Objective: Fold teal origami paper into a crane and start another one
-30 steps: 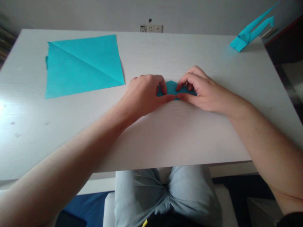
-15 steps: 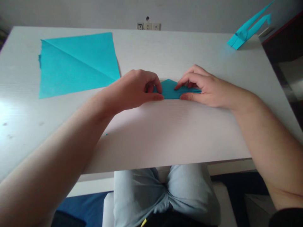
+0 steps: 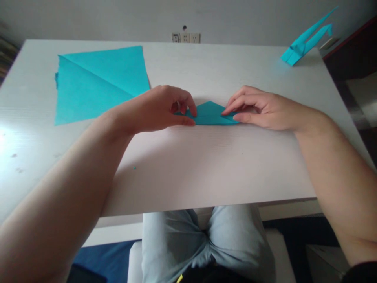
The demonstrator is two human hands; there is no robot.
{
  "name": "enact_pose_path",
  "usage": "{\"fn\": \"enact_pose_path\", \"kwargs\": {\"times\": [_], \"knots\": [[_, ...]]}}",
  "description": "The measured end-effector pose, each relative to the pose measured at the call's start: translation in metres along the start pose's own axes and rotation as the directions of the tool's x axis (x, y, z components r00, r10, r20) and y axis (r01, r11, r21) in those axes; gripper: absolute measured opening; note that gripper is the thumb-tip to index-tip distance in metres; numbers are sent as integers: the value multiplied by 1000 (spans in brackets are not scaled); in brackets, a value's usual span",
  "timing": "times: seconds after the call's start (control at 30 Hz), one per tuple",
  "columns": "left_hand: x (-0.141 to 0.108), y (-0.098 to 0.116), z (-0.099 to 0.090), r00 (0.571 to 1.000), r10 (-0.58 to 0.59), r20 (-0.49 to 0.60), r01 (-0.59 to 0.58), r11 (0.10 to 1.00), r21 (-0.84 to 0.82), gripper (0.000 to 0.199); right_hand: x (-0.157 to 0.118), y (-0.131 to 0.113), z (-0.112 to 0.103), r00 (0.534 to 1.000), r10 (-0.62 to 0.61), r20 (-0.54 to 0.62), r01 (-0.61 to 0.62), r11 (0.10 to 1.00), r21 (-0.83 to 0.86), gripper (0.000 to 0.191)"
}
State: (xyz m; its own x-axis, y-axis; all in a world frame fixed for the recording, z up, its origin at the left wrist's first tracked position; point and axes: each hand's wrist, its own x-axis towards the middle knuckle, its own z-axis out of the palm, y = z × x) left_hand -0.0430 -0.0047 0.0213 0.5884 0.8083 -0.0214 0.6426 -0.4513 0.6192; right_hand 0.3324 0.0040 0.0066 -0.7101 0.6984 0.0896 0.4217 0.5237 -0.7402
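Folded blue paper (image 3: 209, 111) lies on the counter (image 3: 188, 169), peak at twelve o'clock, straight edge at six; your left hand (image 3: 163, 108) pinches its nine o'clock end, your right hand (image 3: 263, 109) its three.

two hands (image 3: 160, 109) (image 3: 262, 108); one folded paper (image 3: 209, 111); one sheet (image 3: 97, 88); one paper crane (image 3: 299, 48); three sockets (image 3: 185, 37)

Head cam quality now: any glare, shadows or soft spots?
Head view: glare washes out the far-left side of the white wood-grain tabletop; a soft shadow falls on the near side of the left hand; the folded turquoise paper strip shows legible creases; the picture's lower-left corner looks soft and dim.
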Motion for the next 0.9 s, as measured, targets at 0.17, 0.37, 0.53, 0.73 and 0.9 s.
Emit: {"fn": "enact_pose_path", "kwargs": {"times": [0.17, 0.37, 0.53, 0.73, 0.9], "knots": [[-4, 5, -3, 996, 86, 12, -86, 993, 77, 23, 7, -13, 21, 988, -18, -152, 10, 999, -53, 31], [-3, 8, 1, 997, 55, -62, -46, 989, 142, 21, 12, -15, 26, 995, -71, -73, 55, 978, -202, 33], [2, 15, 13, 981, 33, -192, -12, 994, 109, 16, 10, -13, 22, 993, -75, -89, 55, 976, -210, 32], [-4, 31, 28, 986, -1, -168, 22, 992, 123, 24, 10, -22, 26, 997, -33, -76, 21, 987, -161, 34], [-7, 34, 32, 986, -8, -164, 35, 986, 161, 41, 8, -27, 29, 996, -67, -52, 56, 981, -184, 31]]}}
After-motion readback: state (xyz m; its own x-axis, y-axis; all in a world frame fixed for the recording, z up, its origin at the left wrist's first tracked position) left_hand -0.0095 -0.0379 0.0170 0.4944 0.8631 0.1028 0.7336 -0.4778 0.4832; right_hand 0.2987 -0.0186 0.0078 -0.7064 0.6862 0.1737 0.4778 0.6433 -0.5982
